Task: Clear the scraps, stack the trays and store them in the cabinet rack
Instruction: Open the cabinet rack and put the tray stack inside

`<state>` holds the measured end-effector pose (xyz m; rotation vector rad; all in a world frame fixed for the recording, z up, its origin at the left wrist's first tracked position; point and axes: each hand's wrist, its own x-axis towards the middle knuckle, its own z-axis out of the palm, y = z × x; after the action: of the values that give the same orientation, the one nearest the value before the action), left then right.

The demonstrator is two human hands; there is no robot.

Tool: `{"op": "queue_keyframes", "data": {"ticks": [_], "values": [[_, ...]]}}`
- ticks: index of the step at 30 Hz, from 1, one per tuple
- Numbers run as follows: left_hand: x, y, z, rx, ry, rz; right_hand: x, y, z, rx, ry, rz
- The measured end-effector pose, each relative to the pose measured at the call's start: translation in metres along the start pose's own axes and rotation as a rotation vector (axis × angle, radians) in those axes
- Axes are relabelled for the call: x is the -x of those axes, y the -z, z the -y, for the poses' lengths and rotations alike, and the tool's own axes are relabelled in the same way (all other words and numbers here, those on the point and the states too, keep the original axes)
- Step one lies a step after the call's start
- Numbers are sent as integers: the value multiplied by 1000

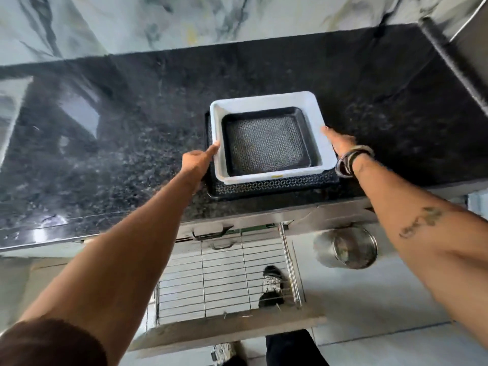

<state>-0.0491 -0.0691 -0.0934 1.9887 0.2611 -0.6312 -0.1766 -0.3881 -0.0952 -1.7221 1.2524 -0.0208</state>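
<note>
**A:** Where do you have the trays right now?

**B:** You've got 3 nested on the black counter [105, 143], near its front edge: a small black perforated tray [266, 141] sits inside the white tray [264, 101], and that sits on a wider black perforated tray [277, 187]. No scraps show in them.

**A:** And your hands?

**B:** Your left hand [196, 162] presses its thumb against the white tray's left rim, with the other fingers dropping toward the bottom tray's edge. Your right hand [340, 142] lies flat along the right rim, bangles [348, 161] at the wrist. You're bracing the stack from both sides, likely so all 3 lift as one. Whether your fingers have actually curled under the bottom tray, I cannot tell; the blur hides them.

**A:** Where does it go?

**B:** The wire cabinet rack [224, 281] is pulled out directly below the counter, bare of trays. I'd judge stacking done and storing next. Mind the steel strainer pot [348, 249] to its right, and your shoe [272, 286] showing through the wires.
</note>
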Motion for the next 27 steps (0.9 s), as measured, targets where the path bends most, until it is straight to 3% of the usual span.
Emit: {"op": "queue_keyframes", "data": {"ticks": [4,9,11,14,18,22,27], "values": [[15,21,1,100,49,8,21,6,1,4,-13,52],[88,92,10,86,42,67,136,32,0,-13,13,96],[128,126,27,13,76,82,194,44,-18,-14,1,182],[183,172,73,-108,151,151,267,48,-63,-94,-38,443],[203,198,163,-270,380,250,303,13,-140,-16,-251,660],[160,177,252,-334,522,288,278,-63,-204,233,-384,501],[54,134,337,-254,462,365,184,-175,-258,283,-253,315]]}}
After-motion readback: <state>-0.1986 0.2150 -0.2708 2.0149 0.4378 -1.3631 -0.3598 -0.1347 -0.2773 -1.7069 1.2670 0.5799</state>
